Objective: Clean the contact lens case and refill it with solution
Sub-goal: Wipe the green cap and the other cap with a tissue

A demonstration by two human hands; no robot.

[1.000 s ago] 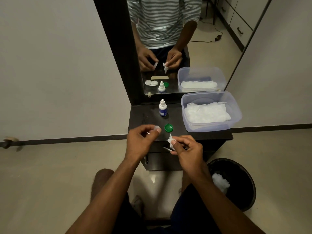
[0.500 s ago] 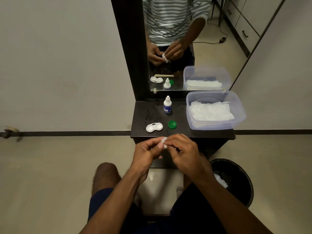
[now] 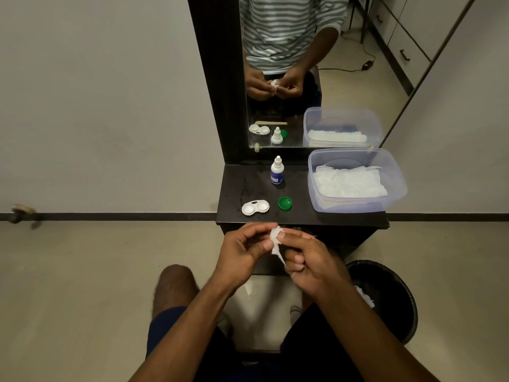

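The white contact lens case (image 3: pixel 255 207) lies open on the black dresser top (image 3: pixel 242 180), both wells facing up. Its green cap (image 3: pixel 285 203) rests just to the right of it. Behind them stands the small solution bottle (image 3: pixel 277 172), white with a blue label. In front of the dresser edge, my left hand (image 3: pixel 242 252) pinches a small white cap, mostly hidden. My right hand (image 3: pixel 311 263) presses a wad of white tissue (image 3: pixel 276 239) against it. The mirror's reflection shows the cap's rim between the fingers.
A clear plastic container (image 3: pixel 358 208) with white tissues fills the right side of the dresser top. A black bin (image 3: pixel 396 293) holding used tissue stands on the floor at the right. The mirror (image 3: pixel 344 78) rises behind the dresser. My knees are below.
My hands have drawn back from over the dresser top and come together, the tissue now against the cap. The lens case, earlier behind my left hand, is uncovered.
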